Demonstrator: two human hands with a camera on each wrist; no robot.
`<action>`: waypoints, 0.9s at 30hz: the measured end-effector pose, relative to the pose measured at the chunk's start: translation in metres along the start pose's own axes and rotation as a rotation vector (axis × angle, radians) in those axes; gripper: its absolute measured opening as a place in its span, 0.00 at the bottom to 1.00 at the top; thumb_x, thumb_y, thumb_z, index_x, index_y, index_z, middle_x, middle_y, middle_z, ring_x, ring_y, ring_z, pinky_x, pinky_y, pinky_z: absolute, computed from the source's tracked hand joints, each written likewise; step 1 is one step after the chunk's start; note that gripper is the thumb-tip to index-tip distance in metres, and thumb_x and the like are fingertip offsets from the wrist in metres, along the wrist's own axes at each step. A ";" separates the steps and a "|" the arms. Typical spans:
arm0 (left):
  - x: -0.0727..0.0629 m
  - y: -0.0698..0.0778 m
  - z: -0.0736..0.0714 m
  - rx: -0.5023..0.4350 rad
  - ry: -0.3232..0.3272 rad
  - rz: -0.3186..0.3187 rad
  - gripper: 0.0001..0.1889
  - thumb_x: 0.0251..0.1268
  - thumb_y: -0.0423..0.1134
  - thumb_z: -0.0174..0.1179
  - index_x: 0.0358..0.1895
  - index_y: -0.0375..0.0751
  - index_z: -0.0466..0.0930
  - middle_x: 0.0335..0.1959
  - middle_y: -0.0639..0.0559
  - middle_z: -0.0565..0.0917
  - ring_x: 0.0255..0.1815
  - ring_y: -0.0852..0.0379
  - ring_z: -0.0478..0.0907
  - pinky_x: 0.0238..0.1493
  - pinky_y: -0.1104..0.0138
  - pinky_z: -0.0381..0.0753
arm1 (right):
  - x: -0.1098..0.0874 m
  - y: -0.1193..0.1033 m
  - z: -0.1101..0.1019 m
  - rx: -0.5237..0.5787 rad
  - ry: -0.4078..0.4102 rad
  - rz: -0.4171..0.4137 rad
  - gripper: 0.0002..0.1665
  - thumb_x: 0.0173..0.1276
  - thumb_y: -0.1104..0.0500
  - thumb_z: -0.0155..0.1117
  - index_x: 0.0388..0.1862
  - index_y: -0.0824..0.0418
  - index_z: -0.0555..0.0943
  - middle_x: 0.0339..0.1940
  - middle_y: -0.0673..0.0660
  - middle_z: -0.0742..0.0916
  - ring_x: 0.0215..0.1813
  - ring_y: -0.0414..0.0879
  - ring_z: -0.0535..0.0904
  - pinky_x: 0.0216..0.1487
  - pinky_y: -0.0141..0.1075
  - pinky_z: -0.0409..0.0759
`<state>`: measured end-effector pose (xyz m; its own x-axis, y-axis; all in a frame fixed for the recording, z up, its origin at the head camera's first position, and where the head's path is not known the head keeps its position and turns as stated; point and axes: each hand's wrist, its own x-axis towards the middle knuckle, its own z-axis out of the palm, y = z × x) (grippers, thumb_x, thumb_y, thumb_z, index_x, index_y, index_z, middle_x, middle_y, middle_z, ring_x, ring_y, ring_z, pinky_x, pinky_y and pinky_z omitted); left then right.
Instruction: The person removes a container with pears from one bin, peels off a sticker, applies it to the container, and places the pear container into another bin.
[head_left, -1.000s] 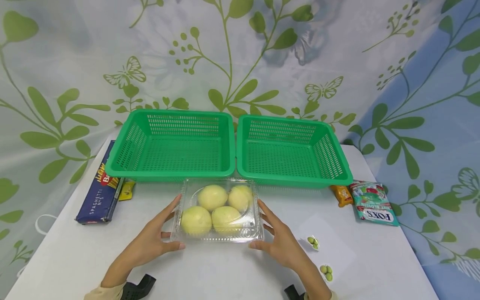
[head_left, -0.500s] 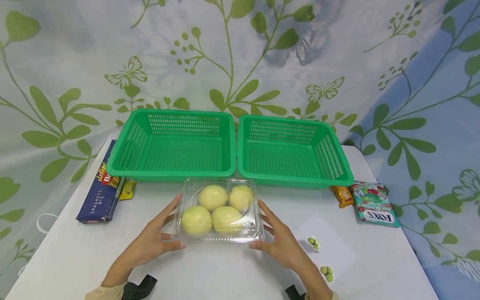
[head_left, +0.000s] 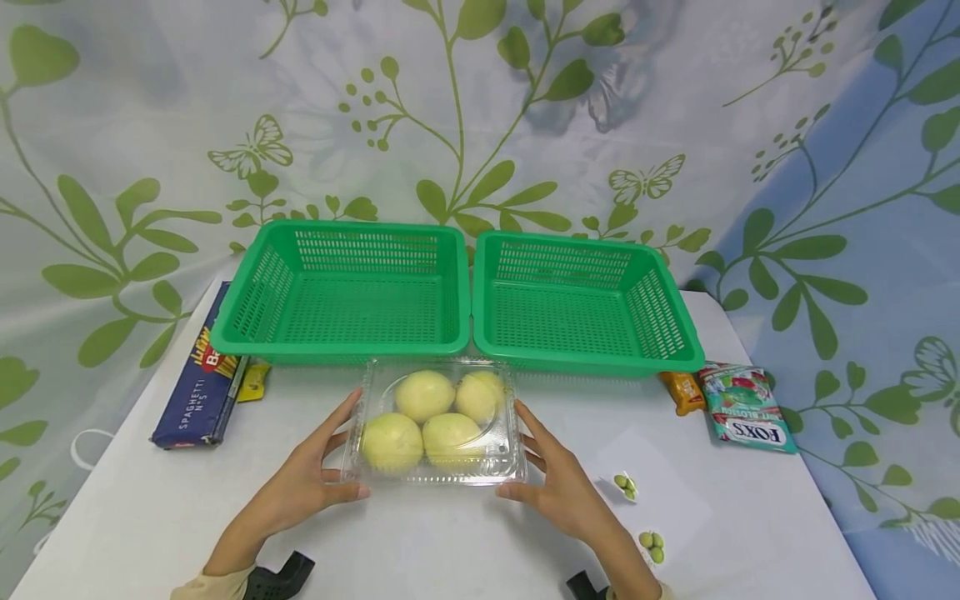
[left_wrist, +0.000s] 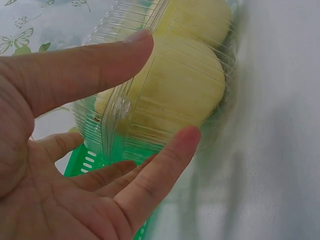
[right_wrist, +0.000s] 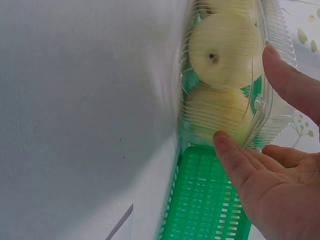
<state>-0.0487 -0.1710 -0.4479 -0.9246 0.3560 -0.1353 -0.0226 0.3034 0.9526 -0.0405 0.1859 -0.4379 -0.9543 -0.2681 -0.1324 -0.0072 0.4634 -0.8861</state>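
Booth w/ floral cloth walls point(head_left: 540, 142)

Basically it's a clear plastic clamshell box point(head_left: 442, 479) with ribbed sides and a rim running round the middle, lid down. Four pale yellow-green, roundish fruits point(head_left: 393, 442) are packed in it two by two, pretty snug. One's got a little dark spot, easy to see from the right wrist. The box sits upright on the white table point(head_left: 420, 546), just in front of the green baskets point(head_left: 352, 348), with the left hand point(head_left: 303, 483) and right hand point(head_left: 558, 483) at its sides, fingers loosely spread.
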 end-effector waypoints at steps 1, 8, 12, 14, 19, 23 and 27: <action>0.000 0.000 0.000 -0.006 -0.003 0.001 0.64 0.49 0.30 0.76 0.82 0.69 0.40 0.83 0.35 0.41 0.78 0.21 0.50 0.52 0.62 0.87 | 0.000 0.000 0.000 0.001 0.001 0.003 0.66 0.54 0.57 0.80 0.83 0.37 0.50 0.83 0.55 0.60 0.77 0.60 0.69 0.73 0.52 0.71; 0.001 -0.002 0.001 -0.046 -0.018 0.006 0.64 0.49 0.29 0.75 0.82 0.68 0.40 0.83 0.36 0.41 0.78 0.22 0.49 0.51 0.65 0.86 | -0.003 -0.004 -0.007 -0.056 -0.028 -0.014 0.65 0.56 0.57 0.79 0.83 0.39 0.49 0.84 0.53 0.59 0.78 0.59 0.67 0.75 0.51 0.68; 0.001 -0.003 0.002 -0.041 -0.029 0.014 0.63 0.50 0.30 0.76 0.82 0.68 0.39 0.83 0.34 0.41 0.78 0.22 0.49 0.52 0.64 0.86 | -0.010 -0.006 -0.024 -0.208 -0.001 0.014 0.61 0.57 0.54 0.79 0.82 0.36 0.53 0.82 0.51 0.64 0.80 0.57 0.64 0.77 0.59 0.64; 0.001 -0.002 0.002 -0.037 -0.033 0.021 0.63 0.51 0.31 0.76 0.82 0.68 0.39 0.83 0.33 0.41 0.78 0.21 0.49 0.52 0.61 0.87 | -0.014 -0.006 -0.036 -0.279 0.020 0.049 0.59 0.56 0.53 0.79 0.81 0.36 0.56 0.81 0.52 0.65 0.81 0.59 0.61 0.77 0.62 0.61; 0.001 -0.001 0.001 -0.022 -0.033 0.016 0.63 0.51 0.32 0.76 0.82 0.69 0.40 0.83 0.33 0.41 0.78 0.21 0.49 0.54 0.57 0.87 | -0.027 -0.002 -0.065 -0.392 0.034 0.122 0.54 0.58 0.50 0.78 0.80 0.49 0.61 0.80 0.59 0.68 0.80 0.65 0.61 0.74 0.66 0.64; 0.002 0.000 0.001 -0.024 -0.033 0.002 0.63 0.51 0.32 0.75 0.82 0.70 0.39 0.83 0.33 0.41 0.78 0.20 0.48 0.54 0.57 0.86 | -0.035 0.006 -0.080 -0.468 0.050 0.219 0.49 0.59 0.47 0.76 0.77 0.55 0.66 0.75 0.64 0.73 0.75 0.68 0.66 0.69 0.66 0.69; 0.000 0.001 -0.001 -0.028 -0.033 -0.005 0.63 0.52 0.32 0.75 0.81 0.70 0.38 0.82 0.32 0.40 0.78 0.20 0.48 0.54 0.58 0.87 | -0.038 0.012 -0.088 -0.529 0.069 0.319 0.45 0.60 0.46 0.75 0.74 0.59 0.70 0.71 0.68 0.76 0.72 0.72 0.69 0.65 0.67 0.72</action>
<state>-0.0494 -0.1717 -0.4471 -0.9115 0.3836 -0.1486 -0.0384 0.2804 0.9591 -0.0307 0.2759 -0.4044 -0.9508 -0.0005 -0.3098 0.1511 0.8722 -0.4652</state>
